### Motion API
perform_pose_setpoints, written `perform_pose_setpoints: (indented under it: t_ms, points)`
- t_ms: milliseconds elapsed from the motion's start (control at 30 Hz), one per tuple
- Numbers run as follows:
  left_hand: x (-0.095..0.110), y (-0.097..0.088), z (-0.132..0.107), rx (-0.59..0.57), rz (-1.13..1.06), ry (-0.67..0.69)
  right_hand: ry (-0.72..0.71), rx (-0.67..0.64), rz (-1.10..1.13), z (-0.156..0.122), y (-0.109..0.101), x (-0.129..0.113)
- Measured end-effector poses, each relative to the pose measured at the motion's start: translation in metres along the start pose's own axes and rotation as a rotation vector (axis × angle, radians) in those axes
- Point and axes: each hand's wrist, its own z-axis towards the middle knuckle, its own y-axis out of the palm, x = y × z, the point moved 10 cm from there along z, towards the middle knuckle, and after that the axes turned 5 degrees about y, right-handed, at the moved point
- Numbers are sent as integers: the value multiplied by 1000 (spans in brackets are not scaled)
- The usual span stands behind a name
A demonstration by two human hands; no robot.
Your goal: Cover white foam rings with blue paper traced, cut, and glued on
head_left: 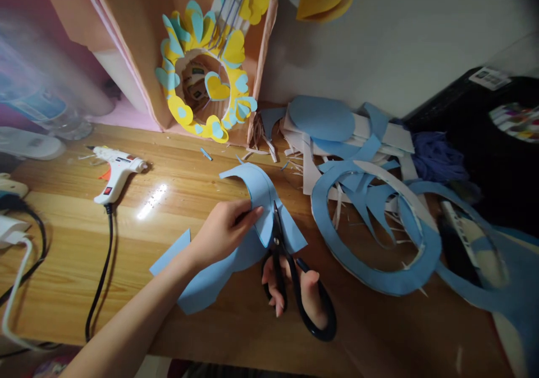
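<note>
At the table [63,288]: blue paper [263,184] pinched, scissors [277,243] at its edge.
A flat blue ring [330,232] lies well to my right, and a wreath [181,111] of yellow and turquoise petals is ahead. The paper is right at my fingertips, smooth and thin-looking, its long axis arching from upper left down towards the scissors. Their dark blades point away from me, between the paper's curved edge and a straight-sided flap [293,232] on the right; I cannot tell how far the blades part. My left hand [225,229] is nearer, thumb closed against fingers, pinching the paper. My right hand [310,294] curls through the black loops, gripping just the scissors.
</note>
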Motion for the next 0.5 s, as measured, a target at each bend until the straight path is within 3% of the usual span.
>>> perform_pose_setpoints:
  t_ms: [200,300,400,500]
  points:
    - [2,0,2,25,47,29,2,70,-19,-3,-3,-2]
    - [-2,-7,2,97,89,8,46,77,-34,-4,-1,-7]
    - [-2,-22,-1,190,241,-25,197,-93,34,-2,15,-5]
    - [7,-27,-5,190,396,-7,350,-282,108,-5,32,-2]
